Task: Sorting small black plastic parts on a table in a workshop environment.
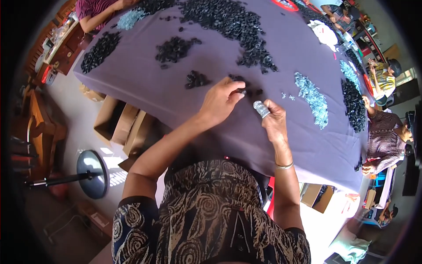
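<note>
My left hand (220,100) is over the purple-grey cloth of the table, thumb and forefinger closed in a pinch on a small black part (240,91). To its right, my right hand (275,122) is curled closed, with a silver wrapping (261,109) around one digit. What its fingers hold, if anything, is hidden. A few loose black pieces (254,92) lie just beyond and between the hands. Left of my left hand sits a small heap of black parts (196,79). Beyond my right hand spreads a pile of small, shiny, clear-bluish pieces (313,99).
A large black heap (226,26) covers the table's far middle, with a medium heap (174,49) nearer. Another black pile (101,50) lies near the left edge. Several people sit around the table. Cardboard boxes (121,121) and a round-based stand (92,174) are on the floor.
</note>
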A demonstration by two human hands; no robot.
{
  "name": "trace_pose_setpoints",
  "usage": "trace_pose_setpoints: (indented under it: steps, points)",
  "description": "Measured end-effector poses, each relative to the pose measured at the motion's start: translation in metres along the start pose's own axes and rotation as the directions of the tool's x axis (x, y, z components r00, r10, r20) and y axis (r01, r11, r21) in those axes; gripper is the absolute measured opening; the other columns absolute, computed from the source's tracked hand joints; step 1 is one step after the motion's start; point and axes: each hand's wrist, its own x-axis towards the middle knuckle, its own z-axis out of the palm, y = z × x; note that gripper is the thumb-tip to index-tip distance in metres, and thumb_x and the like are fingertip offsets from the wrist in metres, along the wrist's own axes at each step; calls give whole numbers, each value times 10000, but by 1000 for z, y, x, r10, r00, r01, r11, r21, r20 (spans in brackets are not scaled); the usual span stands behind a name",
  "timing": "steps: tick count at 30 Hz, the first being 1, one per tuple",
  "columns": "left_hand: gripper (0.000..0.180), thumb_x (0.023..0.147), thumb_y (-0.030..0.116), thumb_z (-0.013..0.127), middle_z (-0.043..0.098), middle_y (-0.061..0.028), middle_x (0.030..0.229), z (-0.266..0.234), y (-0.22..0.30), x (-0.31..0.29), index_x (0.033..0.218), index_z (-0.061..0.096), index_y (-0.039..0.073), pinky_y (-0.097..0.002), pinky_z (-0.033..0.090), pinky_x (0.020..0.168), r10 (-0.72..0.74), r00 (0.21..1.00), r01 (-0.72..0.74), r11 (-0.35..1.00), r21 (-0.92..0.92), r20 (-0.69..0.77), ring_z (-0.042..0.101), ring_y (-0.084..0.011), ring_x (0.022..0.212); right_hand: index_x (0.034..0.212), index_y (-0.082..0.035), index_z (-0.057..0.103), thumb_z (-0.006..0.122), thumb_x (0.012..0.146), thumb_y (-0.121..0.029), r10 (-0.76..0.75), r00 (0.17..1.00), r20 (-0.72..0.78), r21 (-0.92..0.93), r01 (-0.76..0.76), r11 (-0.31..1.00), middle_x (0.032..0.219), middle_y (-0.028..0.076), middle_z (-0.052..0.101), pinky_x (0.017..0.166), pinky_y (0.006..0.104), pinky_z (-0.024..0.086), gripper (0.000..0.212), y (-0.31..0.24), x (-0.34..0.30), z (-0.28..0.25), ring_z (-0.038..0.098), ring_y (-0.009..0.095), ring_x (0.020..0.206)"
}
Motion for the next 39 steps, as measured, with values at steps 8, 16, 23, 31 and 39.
trace_pose_setpoints:
  steps: [8, 16, 23, 31, 39]
  points:
    - [167, 778, 36, 647, 541, -95, 868, -58, -44, -7, 941, 655, 73, -352, 464, 692, 196, 958, -72, 870, 488, -208, 557, -262, 810, 607, -37, 437, 705, 809, -118, -184, 983, 6, -177, 182, 967, 543, -75, 335, 455, 225, 262, 345, 24, 7, -2, 280, 31, 551]
    - [533, 710, 353, 737, 481, -168, 1094, -56, -65, -3, 1127, 563, 70, -426, 413, 865, 177, 979, -82, 784, 615, -96, 477, -352, 1008, 618, -48, 412, 696, 813, -103, -152, 988, 16, -147, 153, 977, 574, -80, 319, 469, 223, 255, 350, 22, 5, 2, 263, 37, 564]
    - [171, 746, 114, 679, 527, -73, 916, -53, -87, 6, 901, 609, 91, -408, 440, 758, 242, 965, -146, 810, 568, -96, 528, -292, 855, 622, -59, 390, 690, 808, -62, -204, 979, -1, -168, 200, 965, 581, -81, 294, 464, 219, 238, 352, 21, 2, 5, 251, 39, 567]
    - [90, 763, 46, 635, 533, -115, 846, -94, -77, -26, 830, 576, 32, -401, 432, 721, 153, 983, -72, 831, 551, -103, 518, -324, 825, 627, -51, 404, 701, 805, -85, -211, 977, 0, -191, 207, 959, 573, -75, 307, 458, 223, 254, 348, 21, 1, 2, 262, 41, 561]
    - [74, 791, -11, 588, 537, -137, 828, -160, -76, -89, 861, 577, 13, -390, 438, 687, 146, 968, 27, 745, 667, -203, 535, -325, 788, 784, -72, 515, 631, 836, -44, -12, 968, -250, 96, 37, 995, 650, -69, 442, 434, 213, 258, 131, 9, 7, -8, 316, 22, 532]
